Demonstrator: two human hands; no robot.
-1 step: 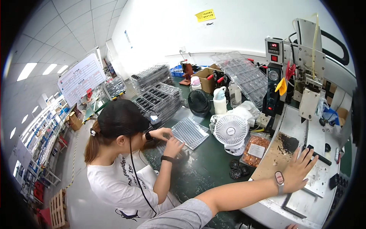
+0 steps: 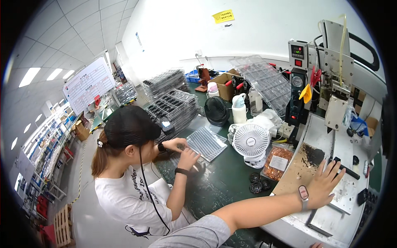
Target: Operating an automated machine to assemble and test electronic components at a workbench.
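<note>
My left hand (image 2: 325, 186), with a watch on its wrist, reaches over the white bed (image 2: 304, 221) of a bench machine. Its fingers are spread and grip nothing. The fingertips are beside a black bar (image 2: 350, 170) on the bed; whether they touch it I cannot tell. Left of the hand lies a brown board (image 2: 293, 175) with a heap of black crumbs (image 2: 313, 154). Of my right hand (image 2: 317, 245) only a sliver shows at the lower edge, its fingers mostly hidden. Above the bed stands the machine's press head (image 2: 334, 112).
At the left a co-worker (image 2: 131, 177) bends over a ribbed tray (image 2: 206, 143). On the green table (image 2: 217, 182) stand a white fan (image 2: 249, 141), a bag of orange-red bits (image 2: 276, 162) and several round black parts (image 2: 255, 187). Stacked clear trays (image 2: 175, 107) are behind.
The machine's display now shows green digits as well as red. The co-worker's head has shifted slightly. My left hand has not visibly moved.
</note>
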